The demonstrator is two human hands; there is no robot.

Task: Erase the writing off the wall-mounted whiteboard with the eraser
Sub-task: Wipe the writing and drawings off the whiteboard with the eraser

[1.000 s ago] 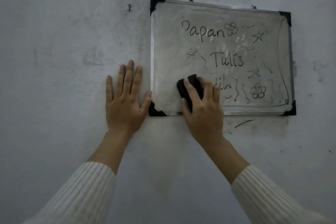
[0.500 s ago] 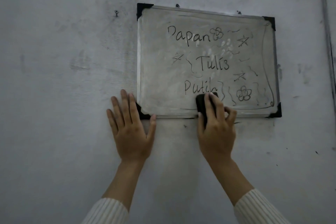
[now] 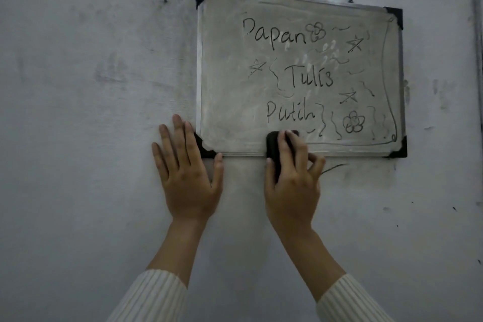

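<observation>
right hand [image 3: 291, 185] — black block eraser [image 3: 273, 149] | smudged whiteboard [image 3: 230, 102]

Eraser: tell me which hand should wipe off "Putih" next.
Right. The right hand already grips the eraser at the whiteboard bottom edge, just below "Putih". The left hand lies flat on the wall, empty.

The left hand [image 3: 187, 172] blocks the whiteboard's [image 3: 230, 102] bottom-left corner; the right hand [image 3: 292, 185], gripping the eraser [image 3: 273, 149], covers its bottom edge (mid-span). Upper board and top corners lie unobstructed.
</observation>
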